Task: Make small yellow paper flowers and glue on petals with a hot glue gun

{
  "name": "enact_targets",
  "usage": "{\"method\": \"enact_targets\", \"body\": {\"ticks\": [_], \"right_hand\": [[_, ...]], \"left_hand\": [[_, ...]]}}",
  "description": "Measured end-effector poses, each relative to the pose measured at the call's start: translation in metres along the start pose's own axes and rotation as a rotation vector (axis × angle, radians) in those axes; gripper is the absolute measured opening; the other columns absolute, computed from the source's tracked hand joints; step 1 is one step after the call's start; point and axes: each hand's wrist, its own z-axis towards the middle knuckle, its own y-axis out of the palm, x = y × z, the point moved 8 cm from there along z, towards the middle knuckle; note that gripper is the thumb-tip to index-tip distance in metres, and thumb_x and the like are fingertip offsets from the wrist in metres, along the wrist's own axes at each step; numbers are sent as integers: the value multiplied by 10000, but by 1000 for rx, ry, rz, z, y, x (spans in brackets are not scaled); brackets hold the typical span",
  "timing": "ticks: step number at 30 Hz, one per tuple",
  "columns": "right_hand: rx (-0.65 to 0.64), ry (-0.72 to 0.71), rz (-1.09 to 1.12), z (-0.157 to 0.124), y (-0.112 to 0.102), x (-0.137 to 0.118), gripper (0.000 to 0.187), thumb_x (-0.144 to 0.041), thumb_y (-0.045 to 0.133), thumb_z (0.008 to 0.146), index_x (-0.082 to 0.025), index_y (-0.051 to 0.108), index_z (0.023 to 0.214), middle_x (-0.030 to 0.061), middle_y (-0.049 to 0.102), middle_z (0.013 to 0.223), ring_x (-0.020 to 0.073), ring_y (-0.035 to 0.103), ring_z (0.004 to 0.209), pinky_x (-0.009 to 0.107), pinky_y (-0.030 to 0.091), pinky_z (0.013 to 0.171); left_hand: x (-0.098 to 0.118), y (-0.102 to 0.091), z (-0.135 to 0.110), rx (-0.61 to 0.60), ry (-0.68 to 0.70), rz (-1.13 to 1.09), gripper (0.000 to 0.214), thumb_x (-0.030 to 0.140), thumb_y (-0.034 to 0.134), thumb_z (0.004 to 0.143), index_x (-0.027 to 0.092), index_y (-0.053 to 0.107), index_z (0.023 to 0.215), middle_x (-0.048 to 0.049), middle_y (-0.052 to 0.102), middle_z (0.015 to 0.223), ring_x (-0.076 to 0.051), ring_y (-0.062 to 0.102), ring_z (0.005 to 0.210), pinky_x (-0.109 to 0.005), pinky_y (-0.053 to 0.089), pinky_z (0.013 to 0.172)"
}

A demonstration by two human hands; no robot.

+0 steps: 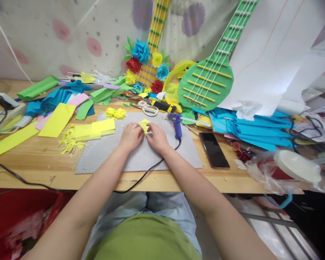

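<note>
Between my two hands is a small piece of yellow crepe paper (pixel 144 124), above the grey board (pixel 141 159). My left hand (pixel 131 136) has its fingers curled at the paper's left edge. My right hand (pixel 157 137) pinches it from the right. Just right of that hand lies a blue glue gun (pixel 176 124), its black cord running under my right forearm. Yellow paper flowers (pixel 116 113) sit at the board's back left. Stacked yellow paper rectangles (pixel 103 126) and a heap of cut yellow scraps (pixel 72 140) lie to the left.
Scissors (pixel 148 109) lie behind the board. A phone (pixel 213 150) is at its right. A green paper instrument (pixel 206 85) and a yellow flowered one (pixel 148 68) lean at the back. Blue crepe paper (pixel 249 128) and a plastic-wrapped tub (pixel 298 166) stand right.
</note>
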Motion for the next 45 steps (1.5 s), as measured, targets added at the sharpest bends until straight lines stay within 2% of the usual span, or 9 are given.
{"method": "enact_targets", "body": {"ticks": [4, 8, 13, 17, 20, 27, 31, 37, 45], "right_hand": [[-35, -8, -68, 2, 5, -4, 408, -101, 446, 716, -184, 481, 1114, 55, 609, 952, 220, 470, 918, 349, 401, 810], [-46, 19, -81, 3, 8, -3, 422, -93, 423, 716, -186, 471, 1125, 64, 609, 969, 222, 483, 937, 358, 409, 815], [15, 143, 11, 3, -1, 9, 483, -46, 361, 687, -162, 438, 1149, 70, 618, 971, 198, 545, 913, 350, 426, 823], [14, 238, 99, 1, -4, 18, 509, -31, 346, 674, -162, 411, 1162, 72, 625, 1025, 199, 577, 932, 367, 446, 815], [-7, 250, 166, 1, -1, 21, 524, -21, 347, 667, -171, 398, 1166, 73, 617, 1069, 192, 575, 979, 378, 444, 847], [-28, 163, 219, 4, -3, 28, 582, -14, 372, 639, -185, 370, 1195, 60, 601, 1094, 172, 536, 1039, 366, 419, 893], [-54, 16, 131, 2, -9, 13, 483, -97, 482, 677, -194, 435, 1148, 32, 623, 1012, 187, 479, 1047, 349, 377, 914], [-138, -18, -30, 0, 6, -7, 392, -304, 568, 739, -195, 474, 1103, 33, 611, 886, 198, 493, 872, 330, 383, 795], [-93, 17, -121, 2, 7, -4, 327, -155, 474, 770, -188, 473, 1096, 61, 621, 913, 225, 479, 906, 351, 372, 798]], "left_hand": [[9, -1, 1, -5, 23, -16, 176, 250, 466, 797, 183, 626, 827, -78, 599, 935, -230, 499, 921, -379, 353, 834], [1, -3, 1, -1, -64, -62, 203, 203, 444, 786, 188, 621, 885, -74, 607, 986, -228, 504, 966, -373, 364, 860], [-14, 0, -3, -34, -75, -141, 512, 43, 403, 677, 162, 540, 1156, -66, 595, 1128, -198, 504, 1053, -327, 364, 933], [-18, 7, -4, -85, -60, -139, 547, 70, 402, 688, 144, 509, 1220, -78, 572, 1185, -195, 505, 1077, -315, 357, 960], [-17, 7, -3, -82, -69, -126, 512, 121, 427, 714, 167, 520, 1216, -64, 623, 1097, -198, 526, 1029, -323, 382, 929], [-11, 2, -3, -99, -55, -112, 430, 187, 452, 747, 188, 560, 1163, -32, 683, 947, -219, 521, 953, -349, 396, 857], [-10, 3, -2, -106, -64, -85, 369, 212, 448, 766, 200, 595, 1104, -32, 683, 936, -223, 515, 940, -355, 387, 844], [-12, 2, -2, -71, -116, -82, 369, 153, 419, 751, 201, 618, 1058, -46, 673, 900, -220, 523, 921, -355, 389, 839], [-12, 1, -4, -68, -92, -160, 435, 74, 400, 701, 189, 609, 1065, -34, 671, 932, -211, 514, 940, -343, 400, 858]]}}
